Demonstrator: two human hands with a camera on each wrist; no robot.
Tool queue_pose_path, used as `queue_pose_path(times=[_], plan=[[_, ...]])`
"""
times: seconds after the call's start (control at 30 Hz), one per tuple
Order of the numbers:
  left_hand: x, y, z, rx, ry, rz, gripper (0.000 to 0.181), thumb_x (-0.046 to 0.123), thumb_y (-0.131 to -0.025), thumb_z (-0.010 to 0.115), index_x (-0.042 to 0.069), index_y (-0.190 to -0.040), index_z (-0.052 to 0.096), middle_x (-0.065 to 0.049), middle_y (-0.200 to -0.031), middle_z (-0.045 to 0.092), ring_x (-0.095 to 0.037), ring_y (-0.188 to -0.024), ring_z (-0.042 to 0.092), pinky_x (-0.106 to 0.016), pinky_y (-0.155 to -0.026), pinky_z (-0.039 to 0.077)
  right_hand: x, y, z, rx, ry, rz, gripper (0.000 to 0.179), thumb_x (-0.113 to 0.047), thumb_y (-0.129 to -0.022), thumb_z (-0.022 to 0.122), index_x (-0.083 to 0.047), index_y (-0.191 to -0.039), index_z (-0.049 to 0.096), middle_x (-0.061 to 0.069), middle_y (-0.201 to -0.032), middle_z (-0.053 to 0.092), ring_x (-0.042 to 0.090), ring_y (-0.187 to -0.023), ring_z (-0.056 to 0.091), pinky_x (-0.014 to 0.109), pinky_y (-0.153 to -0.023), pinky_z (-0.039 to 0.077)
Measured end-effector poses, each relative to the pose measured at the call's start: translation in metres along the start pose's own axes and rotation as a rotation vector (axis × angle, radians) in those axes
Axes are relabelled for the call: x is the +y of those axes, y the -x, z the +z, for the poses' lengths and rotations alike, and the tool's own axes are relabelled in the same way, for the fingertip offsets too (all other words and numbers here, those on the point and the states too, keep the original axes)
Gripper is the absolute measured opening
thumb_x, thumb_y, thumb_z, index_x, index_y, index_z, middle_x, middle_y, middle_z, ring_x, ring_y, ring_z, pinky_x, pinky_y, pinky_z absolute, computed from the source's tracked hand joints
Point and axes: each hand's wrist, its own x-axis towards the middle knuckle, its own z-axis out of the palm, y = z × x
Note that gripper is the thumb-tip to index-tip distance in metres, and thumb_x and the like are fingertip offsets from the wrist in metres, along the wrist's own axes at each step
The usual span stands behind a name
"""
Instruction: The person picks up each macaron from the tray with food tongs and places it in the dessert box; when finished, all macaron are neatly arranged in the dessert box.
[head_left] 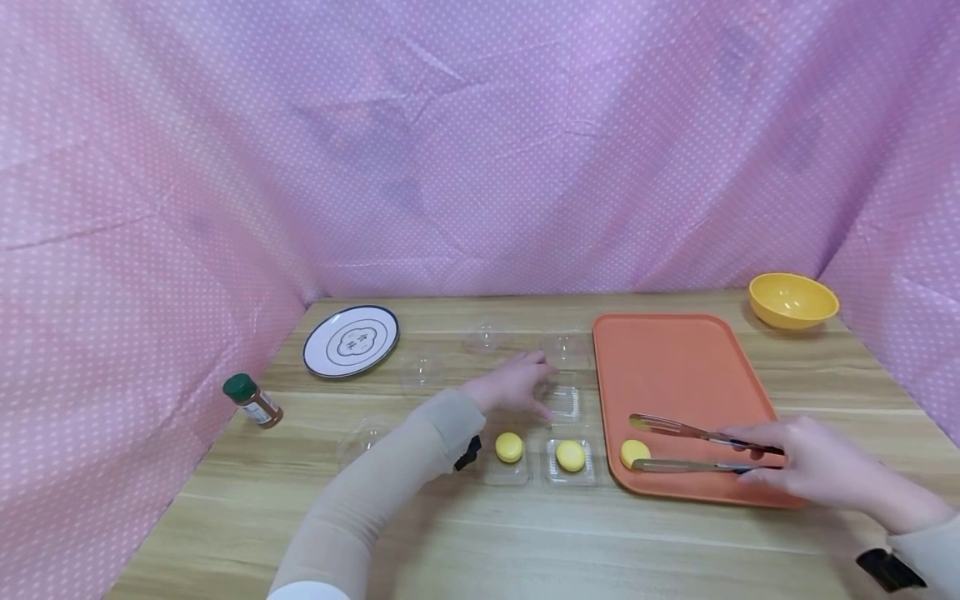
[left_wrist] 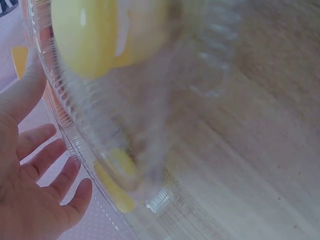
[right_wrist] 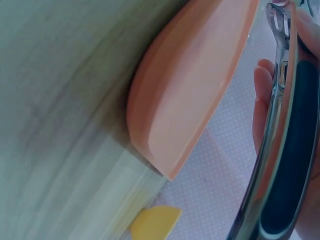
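My left hand point(head_left: 513, 385) reaches over the table with fingers spread, beside a small clear plastic tray point(head_left: 564, 403) with nothing in it. Loosely bent fingers of that hand show in the left wrist view. My right hand point(head_left: 817, 462) grips metal tongs with dark handles point(right_wrist: 292, 150). The tongs' arms are apart over an orange serving tray point(head_left: 686, 367), the lower tip by a yellow macaron point(head_left: 632, 452) on it. Nearer me, one yellow macaron point(head_left: 571, 455) sits in a clear tray, with another macaron point(head_left: 508, 447) in a tray to its left.
Several clear domed lids point(head_left: 422, 371) lie on the wooden table. A white plate with a dark rim point(head_left: 318, 354) is at the back left, near a green-capped spice jar point(head_left: 255, 402). At the back right stands a yellow bowl point(head_left: 793, 302). Pink dotted cloth point(head_left: 480, 167) hangs behind.
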Motion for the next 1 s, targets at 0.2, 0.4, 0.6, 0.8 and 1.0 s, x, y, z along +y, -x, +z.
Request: queue_pose_path(times=[0.2, 0.4, 0.6, 0.8, 1.0], plan=[[-0.0023, -0.0017, 0.0021, 0.005, -0.004, 0.006, 0.077, 0.041, -0.074, 0.077, 0.011, -0.139, 0.047, -0.001, -0.122, 0.049, -0.017, -0.116, 0.046, -0.029, -0.104, 0.039, -0.0004, -0.0002, 0.0027, -0.029, 0.003, 0.003, 0.05, -0.02, -0.062, 0.086, -0.015, -0.109, 0.069, -0.028, -0.073, 0.048, -0.011, -0.063, 0.039, 0.007, -0.051, 0.03], [-0.0028, -0.0036, 0.0024, 0.003, -0.002, 0.004, 0.079, 0.041, -0.074, 0.077, 0.012, -0.14, 0.046, -0.001, -0.126, 0.048, -0.017, -0.12, 0.045, -0.03, -0.106, 0.038, -0.0006, 0.0004, 0.0061, -0.061, -0.003, 0.011, 0.046, -0.022, -0.065, 0.085, -0.01, -0.106, 0.07, -0.028, -0.075, 0.05, -0.011, -0.064, 0.041, 0.009, -0.052, 0.033], [-0.0033, -0.0045, 0.0038, 0.002, 0.004, 0.006, 0.079, 0.041, -0.073, 0.077, 0.011, -0.14, 0.045, -0.001, -0.123, 0.049, -0.016, -0.115, 0.046, -0.028, -0.102, 0.04, 0.0011, 0.0006, 0.0087, -0.082, -0.009, 0.02, 0.045, -0.026, -0.068, 0.084, -0.009, -0.107, 0.07, -0.026, -0.077, 0.054, -0.011, -0.066, 0.044, 0.01, -0.052, 0.036], [-0.003, -0.0022, 0.0035, 0.001, 0.033, 0.017, 0.08, 0.04, -0.073, 0.077, 0.01, -0.14, 0.044, -0.001, -0.119, 0.049, -0.013, -0.108, 0.046, -0.026, -0.096, 0.043, 0.004, 0.0017, 0.0083, -0.105, -0.019, 0.012, 0.043, -0.03, -0.07, 0.081, -0.013, -0.109, 0.071, -0.009, -0.09, 0.072, -0.009, -0.074, 0.057, 0.002, -0.059, 0.038], [-0.0017, -0.001, 0.0019, 0.002, 0.034, 0.018, 0.08, 0.039, -0.074, 0.077, 0.009, -0.14, 0.044, -0.002, -0.121, 0.049, -0.015, -0.112, 0.047, -0.027, -0.099, 0.042, 0.0064, 0.0028, 0.0091, -0.136, -0.038, 0.042, 0.042, -0.033, -0.072, 0.079, -0.015, -0.11, 0.072, -0.005, -0.09, 0.073, -0.011, -0.073, 0.053, 0.005, -0.055, 0.036]])
